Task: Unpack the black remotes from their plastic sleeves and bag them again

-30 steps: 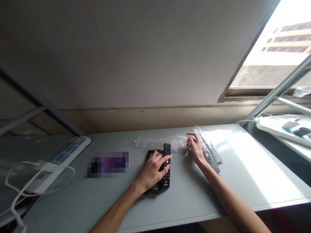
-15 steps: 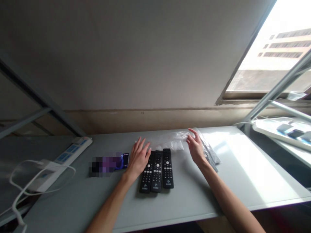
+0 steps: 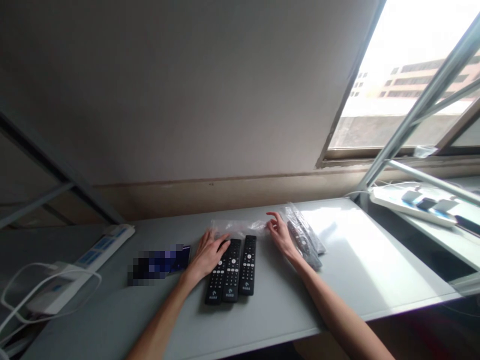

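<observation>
My left hand [image 3: 209, 254] is spread and unclenched over the far part of the left remote [image 3: 214, 292], fingertips reaching to the middle remote [image 3: 232, 272]; it grasps neither. My right hand [image 3: 280, 234] is half curled beside the clear plastic film [image 3: 242, 227]; I cannot tell whether it pinches any.

The three remotes lie on the bench [image 3: 277, 310] in front of me, the right remote [image 3: 248, 267] slightly apart. To align them, I should apply light, flat pressure along the casings, keep off the buttons, and square the near ends.

Orientation: buttons up, logo ends toward me. Long axes run roughly parallel, away toward the wall [image 3: 210, 100], far ends leaning slightly right.
</observation>
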`<move>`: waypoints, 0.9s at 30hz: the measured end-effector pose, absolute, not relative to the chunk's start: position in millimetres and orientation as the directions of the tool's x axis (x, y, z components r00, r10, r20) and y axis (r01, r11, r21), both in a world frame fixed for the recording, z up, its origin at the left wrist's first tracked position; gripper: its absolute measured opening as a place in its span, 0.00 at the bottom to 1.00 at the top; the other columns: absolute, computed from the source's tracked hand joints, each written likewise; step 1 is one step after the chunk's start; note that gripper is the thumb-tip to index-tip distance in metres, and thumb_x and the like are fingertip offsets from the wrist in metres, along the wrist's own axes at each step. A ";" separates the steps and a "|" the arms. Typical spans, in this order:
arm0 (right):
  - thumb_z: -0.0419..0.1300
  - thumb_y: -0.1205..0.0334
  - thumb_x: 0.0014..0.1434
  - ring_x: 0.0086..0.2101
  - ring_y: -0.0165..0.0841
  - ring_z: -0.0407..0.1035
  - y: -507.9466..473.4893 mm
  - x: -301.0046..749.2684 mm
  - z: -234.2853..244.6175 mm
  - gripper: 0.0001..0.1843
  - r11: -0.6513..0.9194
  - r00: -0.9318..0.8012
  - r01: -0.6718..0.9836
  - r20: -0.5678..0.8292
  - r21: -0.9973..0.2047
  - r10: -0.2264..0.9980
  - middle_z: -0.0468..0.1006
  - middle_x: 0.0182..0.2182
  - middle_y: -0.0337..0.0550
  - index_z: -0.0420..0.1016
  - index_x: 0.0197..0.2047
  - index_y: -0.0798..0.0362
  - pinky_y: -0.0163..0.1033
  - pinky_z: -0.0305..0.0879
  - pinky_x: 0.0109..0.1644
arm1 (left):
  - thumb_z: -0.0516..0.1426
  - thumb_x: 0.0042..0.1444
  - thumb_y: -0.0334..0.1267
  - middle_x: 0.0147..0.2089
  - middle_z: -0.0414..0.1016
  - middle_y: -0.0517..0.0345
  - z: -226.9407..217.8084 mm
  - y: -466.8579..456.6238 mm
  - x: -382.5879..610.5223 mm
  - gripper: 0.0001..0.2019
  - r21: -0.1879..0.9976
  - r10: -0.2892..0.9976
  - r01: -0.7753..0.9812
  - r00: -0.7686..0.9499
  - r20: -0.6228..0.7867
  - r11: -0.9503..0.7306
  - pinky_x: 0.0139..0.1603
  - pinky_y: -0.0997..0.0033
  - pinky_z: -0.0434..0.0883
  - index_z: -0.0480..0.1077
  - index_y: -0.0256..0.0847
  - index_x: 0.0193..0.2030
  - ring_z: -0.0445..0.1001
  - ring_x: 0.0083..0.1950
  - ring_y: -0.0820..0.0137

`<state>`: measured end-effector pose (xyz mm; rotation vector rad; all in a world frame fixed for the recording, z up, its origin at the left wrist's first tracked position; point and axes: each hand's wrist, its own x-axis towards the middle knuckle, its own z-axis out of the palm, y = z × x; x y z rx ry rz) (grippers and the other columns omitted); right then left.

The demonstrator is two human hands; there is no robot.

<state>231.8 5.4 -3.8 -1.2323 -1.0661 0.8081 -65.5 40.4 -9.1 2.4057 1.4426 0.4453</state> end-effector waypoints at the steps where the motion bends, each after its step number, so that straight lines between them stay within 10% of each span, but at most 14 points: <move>1: 0.64 0.56 0.60 0.27 0.34 0.62 6.4 230.6 -5.8 0.18 0.195 0.342 0.106 0.220 -0.975 0.914 0.72 0.26 0.33 0.77 0.53 0.47 0.40 0.60 0.35 | 0.51 0.74 0.49 0.72 0.70 0.44 -8.1 41.8 -65.7 0.23 0.431 0.882 0.776 0.456 0.122 -0.460 0.77 0.41 0.58 0.76 0.47 0.67 0.62 0.76 0.47; 9: 0.52 0.48 0.69 0.27 0.36 0.63 13.7 234.3 -11.6 0.21 0.231 0.401 0.302 0.343 -0.925 0.850 0.65 0.27 0.32 0.64 0.61 0.47 0.39 0.61 0.32 | 0.50 0.58 0.31 0.39 0.73 0.54 11.9 67.7 -81.7 0.07 0.638 0.840 0.598 0.118 0.529 -0.485 0.50 0.63 0.76 0.69 0.43 0.34 0.75 0.44 0.62; 12: 0.53 0.48 0.69 0.25 0.35 0.66 13.6 228.5 -15.9 0.21 0.200 0.354 0.384 0.343 -0.902 0.870 0.69 0.25 0.32 0.67 0.60 0.48 0.38 0.61 0.31 | 0.49 0.65 0.35 0.47 0.74 0.50 20.1 71.6 -74.1 0.08 0.631 0.811 0.592 0.068 0.580 -0.501 0.54 0.61 0.75 0.70 0.42 0.42 0.76 0.50 0.61; 16: 0.54 0.51 0.70 0.25 0.35 0.67 15.0 217.5 -23.3 0.19 0.137 0.329 0.519 0.345 -0.844 0.879 0.74 0.24 0.35 0.74 0.59 0.49 0.39 0.60 0.35 | 0.47 0.74 0.44 0.60 0.78 0.46 19.7 70.3 -52.9 0.18 0.547 0.776 0.551 0.426 0.465 -0.630 0.71 0.51 0.69 0.77 0.41 0.52 0.75 0.65 0.58; 21: 0.60 0.51 0.69 0.29 0.38 0.72 15.2 216.2 -29.9 0.22 0.087 0.303 0.627 0.346 -0.774 0.888 0.80 0.31 0.39 0.71 0.63 0.48 0.40 0.63 0.38 | 0.45 0.77 0.45 0.81 0.60 0.50 5.0 67.1 -52.5 0.24 0.395 0.761 0.651 0.571 0.309 -0.648 0.80 0.47 0.60 0.75 0.44 0.68 0.61 0.80 0.57; 27: 0.66 0.56 0.64 0.36 0.44 0.74 12.3 215.8 -35.0 0.26 0.076 0.256 0.703 0.351 -0.707 0.901 0.77 0.30 0.40 0.70 0.63 0.49 0.43 0.68 0.41 | 0.44 0.79 0.46 0.83 0.53 0.56 -7.0 67.3 -68.8 0.24 0.295 0.805 0.749 0.567 0.175 -0.593 0.82 0.39 0.52 0.68 0.50 0.75 0.49 0.84 0.55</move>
